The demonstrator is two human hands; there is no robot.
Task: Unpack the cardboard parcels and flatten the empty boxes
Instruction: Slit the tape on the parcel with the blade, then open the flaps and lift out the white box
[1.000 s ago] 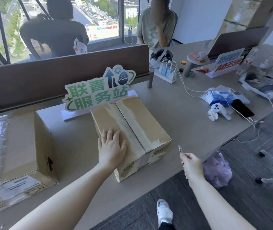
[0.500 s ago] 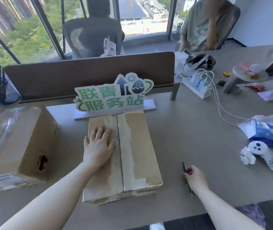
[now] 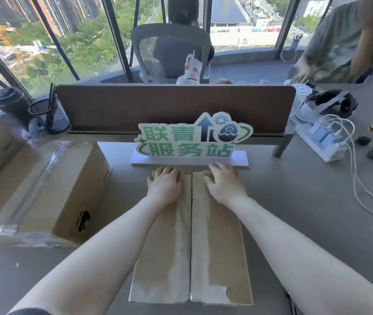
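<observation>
Both hands, left (image 3: 165,186) and right (image 3: 224,185), lie flat, gripping nothing, on our box (image 3: 191,246); prying flaps could topple the sign (image 3: 192,138).

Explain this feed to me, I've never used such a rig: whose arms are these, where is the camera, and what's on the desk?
No machine here: a person's bare arms, filmed by one wide-angle camera on their head, looking forward and down. The left hand and right hand press flat on the far end of a closed brown cardboard box, one on each top flap; neither holds anything. The box lies on a grey desk. Behind it stands a green-and-white cut-out sign. A larger brown cardboard box with clear tape lies to the left, a white power strip with cables to the right.
</observation>
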